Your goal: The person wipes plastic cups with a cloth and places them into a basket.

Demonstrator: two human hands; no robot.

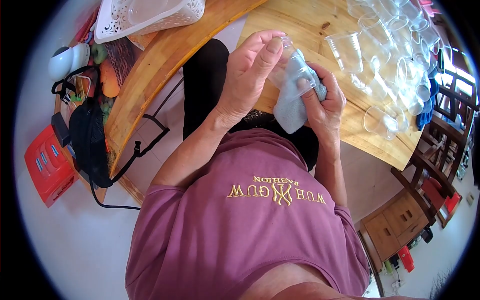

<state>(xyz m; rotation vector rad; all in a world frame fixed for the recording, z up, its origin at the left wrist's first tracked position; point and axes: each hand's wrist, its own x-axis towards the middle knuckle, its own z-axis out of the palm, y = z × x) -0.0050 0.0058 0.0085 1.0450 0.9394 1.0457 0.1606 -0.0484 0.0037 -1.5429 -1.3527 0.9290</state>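
A clear plastic cup (295, 70) is between my two hands, over the edge of the wooden table. My left hand (254, 70) has its thumb and fingers closed on the end of the cup away from the cloth. My right hand (325, 100) grips a light blue cloth (291, 111) and presses it against the cup, the thumb on the cup's side. Part of the cloth shows through the clear plastic, and its lower end hangs down. The right fingertips are hidden behind the cloth.
Many clear cups (346, 52) stand and lie on the wooden table (320, 20) at the right. A white basket (175, 20) is at upper left. Dark wooden chairs (430, 165) stand at far right. A red box (47, 165) and a black bag (87, 135) are at left.
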